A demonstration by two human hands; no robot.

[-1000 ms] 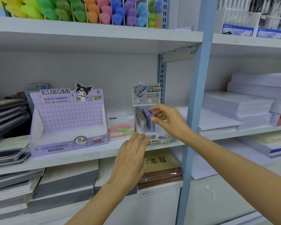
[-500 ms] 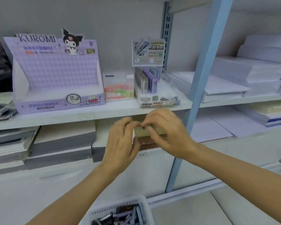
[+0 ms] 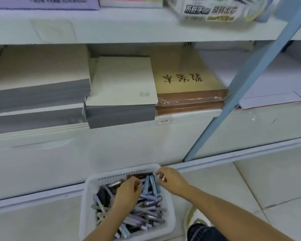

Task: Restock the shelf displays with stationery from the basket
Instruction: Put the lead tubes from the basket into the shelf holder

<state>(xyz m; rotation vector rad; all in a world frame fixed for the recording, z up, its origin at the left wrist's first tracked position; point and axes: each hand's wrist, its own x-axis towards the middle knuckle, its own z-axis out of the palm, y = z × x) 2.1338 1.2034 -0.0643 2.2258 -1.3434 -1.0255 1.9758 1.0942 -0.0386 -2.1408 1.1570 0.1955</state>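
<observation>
Both hands have dropped from the shelf edge to the white basket [image 3: 87,197] on the floor, and the view has tipped down after them. Left hand [image 3: 127,191] is sunk into the loose stationery [image 3: 146,213], fingers curled; whether it has caught anything I cannot tell. Just right of it stand pale blue tubes [image 3: 149,184], about three. Right hand [image 3: 171,181] hovers beside them at the basket's far corner, thumb and fingers nearly meeting, its grip equally unclear. The step, I judge, is picking the next piece. The next move calls for singling one tube out of the tangle and lifting it to the display box [image 3: 210,13] far above both hands. Count: one basket, two hands, one display box, and more pens than I can number.
</observation>
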